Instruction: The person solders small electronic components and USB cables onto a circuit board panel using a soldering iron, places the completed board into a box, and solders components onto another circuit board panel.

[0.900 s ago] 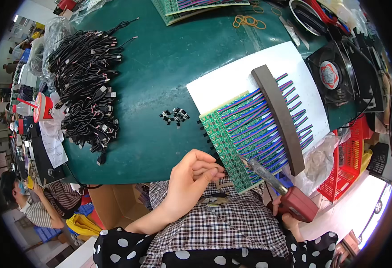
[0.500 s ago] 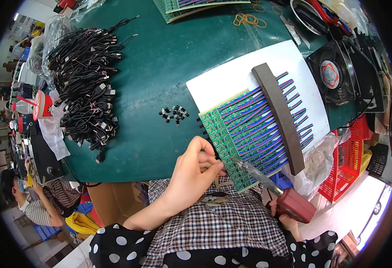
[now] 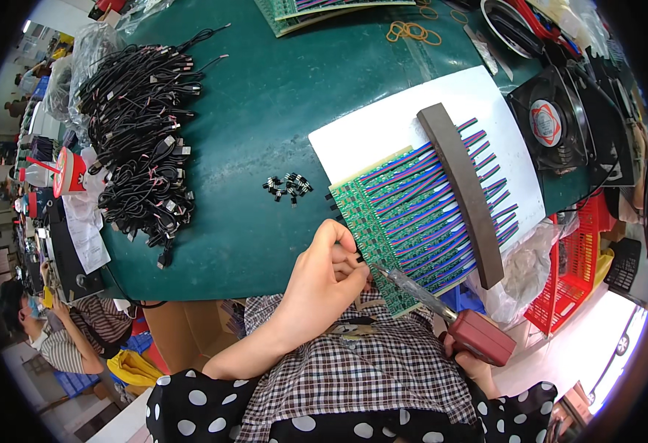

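A green circuit board panel lies tilted on a white sheet, with rows of blue, red and black wires running off it to the right. At the panel's lower left edge, my left hand is closed, its thumb and forefinger pinching a small black connector against the board. My right hand grips the red-brown handle of a soldering gun, partly hidden behind it. The gun's metal barrel slants up to the left, and its tip is at the board, close to my left fingertips.
A dark brown bar lies across the wires. Several small black connectors are piled on the green table. Bundled black cables lie to the left. A black fan stands at the right, above a red basket.
The soldering gun has shifted slightly left, bringing its tip nearer the board's edge and my left fingers. My left hand has barely moved.
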A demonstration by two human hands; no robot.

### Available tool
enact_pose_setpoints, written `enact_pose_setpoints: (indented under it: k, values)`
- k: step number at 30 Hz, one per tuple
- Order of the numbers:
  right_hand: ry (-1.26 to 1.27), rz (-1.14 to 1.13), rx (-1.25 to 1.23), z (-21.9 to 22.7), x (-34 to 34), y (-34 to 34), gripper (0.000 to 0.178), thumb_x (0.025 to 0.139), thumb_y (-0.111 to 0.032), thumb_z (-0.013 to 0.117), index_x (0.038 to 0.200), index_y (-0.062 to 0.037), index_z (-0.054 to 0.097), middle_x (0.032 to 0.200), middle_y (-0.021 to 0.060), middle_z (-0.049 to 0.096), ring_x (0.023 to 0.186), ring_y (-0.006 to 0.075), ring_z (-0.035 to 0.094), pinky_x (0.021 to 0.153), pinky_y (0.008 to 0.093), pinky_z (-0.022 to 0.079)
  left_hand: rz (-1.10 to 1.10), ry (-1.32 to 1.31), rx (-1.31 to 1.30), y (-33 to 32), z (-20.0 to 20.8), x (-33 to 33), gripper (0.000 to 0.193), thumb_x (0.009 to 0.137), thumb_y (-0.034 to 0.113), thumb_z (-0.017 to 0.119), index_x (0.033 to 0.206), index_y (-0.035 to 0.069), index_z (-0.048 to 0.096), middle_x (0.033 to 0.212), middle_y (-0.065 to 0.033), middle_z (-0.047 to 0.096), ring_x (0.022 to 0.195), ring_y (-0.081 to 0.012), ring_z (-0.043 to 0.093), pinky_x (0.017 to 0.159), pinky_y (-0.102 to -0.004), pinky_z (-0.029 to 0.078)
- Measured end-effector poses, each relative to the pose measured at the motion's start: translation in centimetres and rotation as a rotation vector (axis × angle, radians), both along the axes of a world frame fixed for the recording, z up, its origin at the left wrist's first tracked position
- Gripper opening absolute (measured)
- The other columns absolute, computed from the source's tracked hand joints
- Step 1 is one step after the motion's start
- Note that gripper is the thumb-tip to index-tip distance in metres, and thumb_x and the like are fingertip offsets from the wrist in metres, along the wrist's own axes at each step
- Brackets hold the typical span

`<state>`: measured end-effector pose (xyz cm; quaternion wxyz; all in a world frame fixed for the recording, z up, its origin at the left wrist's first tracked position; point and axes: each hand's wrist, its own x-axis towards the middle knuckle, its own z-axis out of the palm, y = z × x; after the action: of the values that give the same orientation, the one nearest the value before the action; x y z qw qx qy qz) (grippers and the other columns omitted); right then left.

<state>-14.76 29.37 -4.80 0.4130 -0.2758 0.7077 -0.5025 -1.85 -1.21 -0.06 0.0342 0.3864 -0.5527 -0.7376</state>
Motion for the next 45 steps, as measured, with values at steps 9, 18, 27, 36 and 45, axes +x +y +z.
enact_pose_setpoints:
  k: [9,18,27,36,45]
  values:
    - [0.057,0.022,-0.004,0.2,-0.2,-0.8,0.07,0.062,-0.038,0.081,0.11,0.0083,0.059,0.087,0.0148,0.067,0.073,0.0263,0.067,0.067,0.0331,0.052,0.051,0.026,-0.017,0.3,-0.1,-0.1,0.024,0.084,-0.008,0.054,0.095,0.002,0.035,0.076,-0.0076,0.057,0.069,-0.0105,0.06,0.06,-0.0244,0.048]
    - [-0.327,-0.112,-0.016,2.8,-0.2,-2.2,0.067,0.064,-0.036,0.083,0.105,0.0103,0.058,0.09,0.0135,0.068,0.067,0.0191,0.064,0.063,0.0288,0.05,-0.001,-0.024,-0.098,0.3,0.1,0.2,0.026,0.085,-0.008,0.053,0.099,0.004,0.035,0.08,-0.0074,0.058,0.078,-0.0141,0.065,0.069,-0.0271,0.055]
    - [-0.373,-0.231,-0.109,3.3,0.5,-3.6,0.063,0.067,-0.04,0.083,0.097,0.0094,0.058,0.079,0.0087,0.064,0.057,0.0134,0.057,0.052,0.0224,0.043,0.253,-0.294,-0.627,-4.7,-1.9,1.9,0.019,0.08,0.0,0.067,0.095,-0.001,0.056,0.069,-0.0069,0.056,0.056,-0.0145,0.055,0.054,-0.0287,0.045]
    - [-0.331,-0.155,-0.04,2.1,0.4,-2.0,0.055,0.066,-0.036,0.082,0.096,0.0058,0.061,0.076,0.0048,0.063,0.059,0.0105,0.057,0.054,0.0207,0.044,0.106,-0.311,-0.818,-5.7,-1.8,1.7,0.008,0.081,-0.003,0.063,0.088,-0.005,0.059,0.071,-0.0042,0.06,0.057,-0.0069,0.056,0.052,-0.0216,0.045]
    - [-0.328,-0.18,-0.057,2.6,0.4,-2.6,0.054,0.066,-0.031,0.082,0.097,0.0071,0.061,0.077,0.0061,0.063,0.061,0.0109,0.059,0.056,0.0214,0.045,0.317,0.03,-0.181,-5.0,-0.7,3.5,0.02,0.084,-0.007,0.061,0.104,-0.006,0.065,0.087,-0.0064,0.061,0.079,-0.0126,0.062,0.073,-0.0228,0.05]
